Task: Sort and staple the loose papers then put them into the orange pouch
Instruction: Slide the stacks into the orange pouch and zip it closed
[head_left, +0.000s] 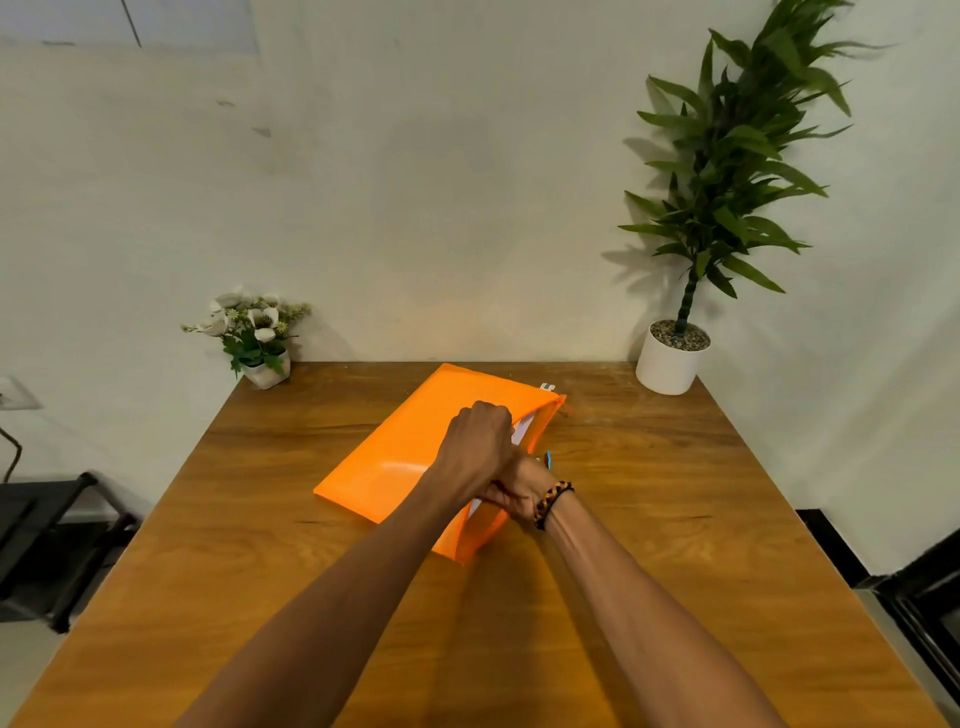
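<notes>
Pouch (410, 447) lies flat mid-table (675, 519), long axis running from near me up to the far right, open edge rightward. Papers (522, 428) show white inside that mouth. My left hand (475, 449), fisted, grips the mouth's upper lip; my right hand (519, 491), nearer me, is closed at the mouth, contents unclear.

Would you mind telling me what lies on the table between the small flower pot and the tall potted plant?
In the head view, only the far end of the orange pouch lies between the flower pot and the potted plant; otherwise bare wooden table.
</notes>
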